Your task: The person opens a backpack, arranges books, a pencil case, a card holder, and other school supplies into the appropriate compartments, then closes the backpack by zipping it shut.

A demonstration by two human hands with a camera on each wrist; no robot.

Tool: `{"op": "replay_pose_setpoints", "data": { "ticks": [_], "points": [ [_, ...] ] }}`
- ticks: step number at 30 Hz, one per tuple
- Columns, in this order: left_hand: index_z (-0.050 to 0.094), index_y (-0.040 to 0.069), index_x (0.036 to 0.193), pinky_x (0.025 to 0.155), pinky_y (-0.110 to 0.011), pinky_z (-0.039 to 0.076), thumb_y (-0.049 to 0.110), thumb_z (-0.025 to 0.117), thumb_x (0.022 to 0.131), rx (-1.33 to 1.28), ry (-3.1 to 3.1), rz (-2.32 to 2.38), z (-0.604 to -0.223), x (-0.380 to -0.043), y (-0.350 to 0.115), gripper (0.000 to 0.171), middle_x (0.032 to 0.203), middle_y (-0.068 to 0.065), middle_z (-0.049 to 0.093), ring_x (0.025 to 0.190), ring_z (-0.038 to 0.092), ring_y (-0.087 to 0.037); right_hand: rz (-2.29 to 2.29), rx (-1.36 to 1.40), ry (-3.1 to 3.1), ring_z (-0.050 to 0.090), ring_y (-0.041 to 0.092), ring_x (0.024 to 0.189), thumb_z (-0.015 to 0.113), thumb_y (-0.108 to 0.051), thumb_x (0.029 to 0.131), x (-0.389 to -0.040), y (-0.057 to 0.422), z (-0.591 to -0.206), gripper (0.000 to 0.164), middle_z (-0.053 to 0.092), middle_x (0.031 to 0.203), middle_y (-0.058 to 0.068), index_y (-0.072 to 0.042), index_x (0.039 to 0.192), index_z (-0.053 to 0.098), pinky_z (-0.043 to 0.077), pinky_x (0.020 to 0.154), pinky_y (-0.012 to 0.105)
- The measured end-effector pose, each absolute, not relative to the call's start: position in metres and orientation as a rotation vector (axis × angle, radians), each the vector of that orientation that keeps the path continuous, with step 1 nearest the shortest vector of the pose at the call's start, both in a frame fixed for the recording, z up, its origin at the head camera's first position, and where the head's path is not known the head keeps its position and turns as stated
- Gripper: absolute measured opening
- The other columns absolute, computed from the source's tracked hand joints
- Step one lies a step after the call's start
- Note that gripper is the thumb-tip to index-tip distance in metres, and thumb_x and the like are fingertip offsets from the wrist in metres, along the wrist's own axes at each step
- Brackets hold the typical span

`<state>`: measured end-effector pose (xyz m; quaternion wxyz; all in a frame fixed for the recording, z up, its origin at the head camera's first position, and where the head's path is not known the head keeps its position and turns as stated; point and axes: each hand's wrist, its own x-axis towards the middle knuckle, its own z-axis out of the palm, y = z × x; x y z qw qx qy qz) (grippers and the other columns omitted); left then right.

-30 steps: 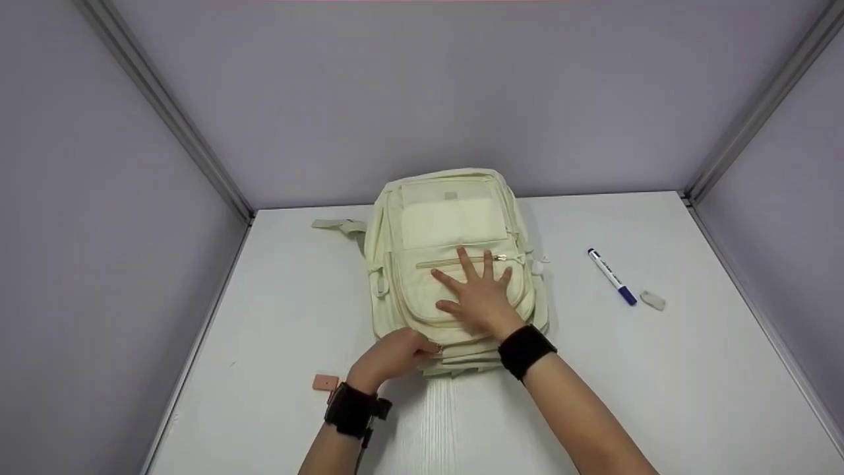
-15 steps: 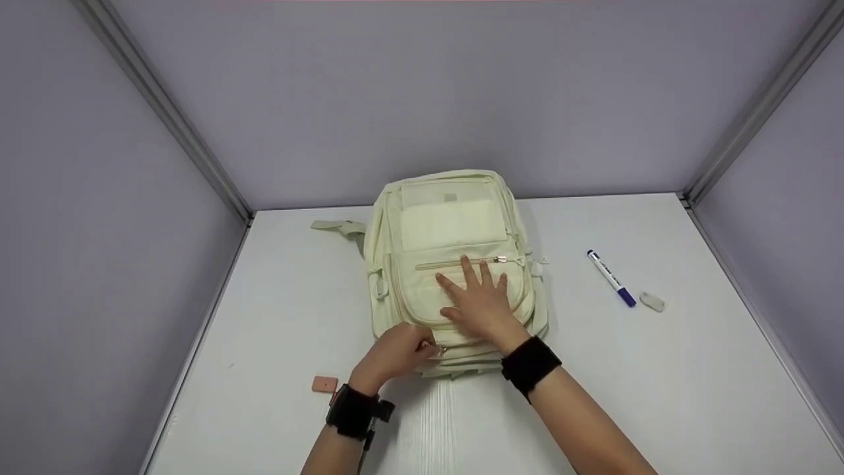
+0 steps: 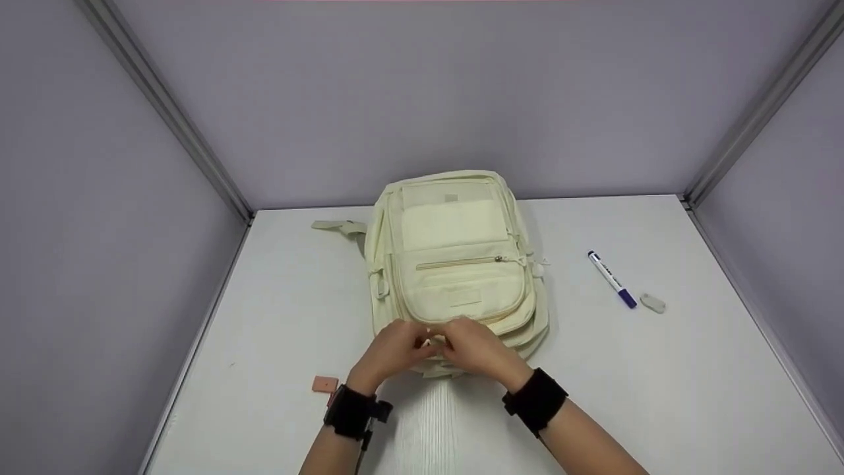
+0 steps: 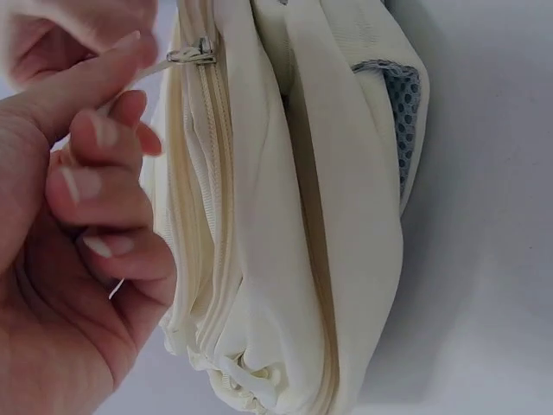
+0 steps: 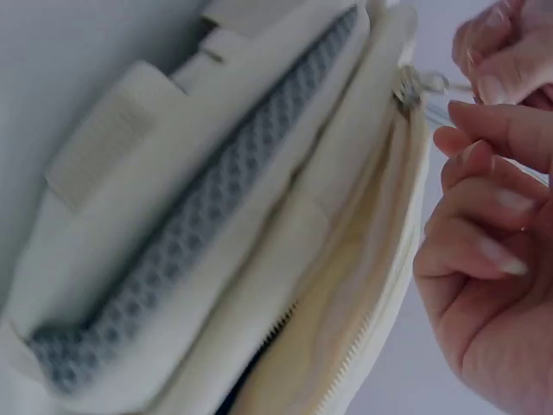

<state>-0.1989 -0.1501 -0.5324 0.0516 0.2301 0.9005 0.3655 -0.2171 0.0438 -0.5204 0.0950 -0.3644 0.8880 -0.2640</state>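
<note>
A cream backpack [image 3: 455, 224] lies on the white table with its front face up. At its near end, my left hand [image 3: 392, 346] pinches the cord-like zipper pull [image 5: 439, 84] between thumb and index finger. The metal zipper slider [image 4: 197, 54] sits on a pocket zipper, which is parted along part of its length in the right wrist view. My right hand [image 3: 478, 349] is right beside the left, its fingertips close to the pull. Its fingers are loosely bent, and no thing shows in its grasp; its thumb is partly hidden.
A white marker with a blue cap [image 3: 612, 279] and a small pale grey eraser-like piece [image 3: 653, 303] lie to the right. A small orange-pink block [image 3: 325, 384] is near my left wristband. A strap [image 3: 338, 226] sticks out left of the backpack. Panels enclose the table.
My right hand has left the backpack's front, where it lay with spread fingers, and moved down beside the left hand. The left hand stays at the zipper pull; the backpack has barely moved.
</note>
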Motion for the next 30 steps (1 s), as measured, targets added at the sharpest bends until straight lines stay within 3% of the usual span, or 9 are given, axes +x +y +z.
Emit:
{"op": "replay_pose_setpoints", "data": {
  "ticks": [5, 9, 14, 17, 21, 23, 30],
  "points": [
    [0.047, 0.017, 0.059, 0.044, -0.021, 0.025, 0.029, 0.073, 0.091, 0.711, 2.726, 1.148, -0.534, -0.198, -0.152, 0.043, 0.053, 0.014, 0.033, 0.047, 0.030, -0.001, -0.861, -1.067, 2.562, 0.041, 0.003, 0.057, 0.065, -0.001, 0.084, -0.212, 0.042, -0.530, 0.013, 0.046, 0.066, -0.011, -0.014, 0.084, 0.066, 0.034, 0.051, 0.022],
    [0.054, 0.018, 0.061, 0.044, -0.019, 0.029, 0.028, 0.073, 0.090, 0.742, 2.669, 1.252, -0.534, -0.198, -0.154, 0.037, 0.054, 0.017, 0.042, 0.047, 0.035, 0.002, -0.874, -1.028, 2.561, 0.041, 0.003, 0.056, 0.069, -0.008, 0.087, -0.210, 0.042, -0.534, 0.016, 0.044, 0.064, -0.012, -0.017, 0.076, 0.060, 0.034, 0.051, 0.022],
    [0.067, 0.014, 0.071, 0.047, -0.020, 0.039, 0.017, 0.073, 0.090, 0.803, 2.545, 1.445, -0.533, -0.198, -0.156, 0.020, 0.061, 0.013, 0.057, 0.051, 0.047, -0.001, -0.938, -0.933, 2.544, 0.044, 0.002, 0.054, 0.067, -0.010, 0.089, -0.209, 0.043, -0.536, 0.018, 0.047, 0.064, -0.011, -0.016, 0.074, 0.058, 0.036, 0.048, 0.022],
    [0.071, 0.011, 0.082, 0.057, -0.023, 0.046, 0.006, 0.070, 0.088, 0.870, 2.583, 1.444, -0.537, -0.200, -0.157, 0.008, 0.072, 0.008, 0.061, 0.063, 0.054, -0.005, -0.979, -0.901, 2.551, 0.044, 0.002, 0.053, 0.068, -0.014, 0.091, -0.207, 0.045, -0.536, 0.018, 0.049, 0.064, -0.011, -0.015, 0.076, 0.059, 0.037, 0.047, 0.021],
    [0.074, 0.010, 0.096, 0.078, -0.030, 0.049, 0.002, 0.073, 0.083, 0.975, 2.792, 1.248, -0.545, -0.203, -0.155, 0.015, 0.090, 0.002, 0.063, 0.087, 0.058, -0.012, -1.015, -0.895, 2.592, 0.041, 0.001, 0.049, 0.069, -0.017, 0.092, -0.206, 0.046, -0.537, 0.026, 0.045, 0.059, -0.012, -0.014, 0.071, 0.055, 0.034, 0.045, 0.021],
    [0.075, 0.011, 0.097, 0.083, -0.032, 0.047, 0.006, 0.078, 0.083, 1.019, 2.891, 1.130, -0.550, -0.204, -0.153, 0.015, 0.095, 0.001, 0.063, 0.092, 0.057, -0.014, -1.028, -0.889, 2.608, 0.040, 0.002, 0.049, 0.068, -0.014, 0.092, -0.206, 0.047, -0.537, 0.029, 0.044, 0.059, -0.011, -0.014, 0.069, 0.051, 0.034, 0.045, 0.021],
    [0.076, 0.014, 0.085, 0.074, -0.033, 0.045, 0.016, 0.083, 0.079, 1.166, 3.099, 0.876, -0.563, -0.205, -0.148, 0.009, 0.091, 0.002, 0.058, 0.084, 0.053, -0.016, -0.954, -0.899, 2.691, 0.058, 0.009, 0.067, 0.071, -0.007, 0.089, -0.203, 0.051, -0.537, 0.010, 0.062, 0.078, -0.002, -0.010, 0.088, 0.061, 0.047, 0.057, 0.025]
  ]
}}
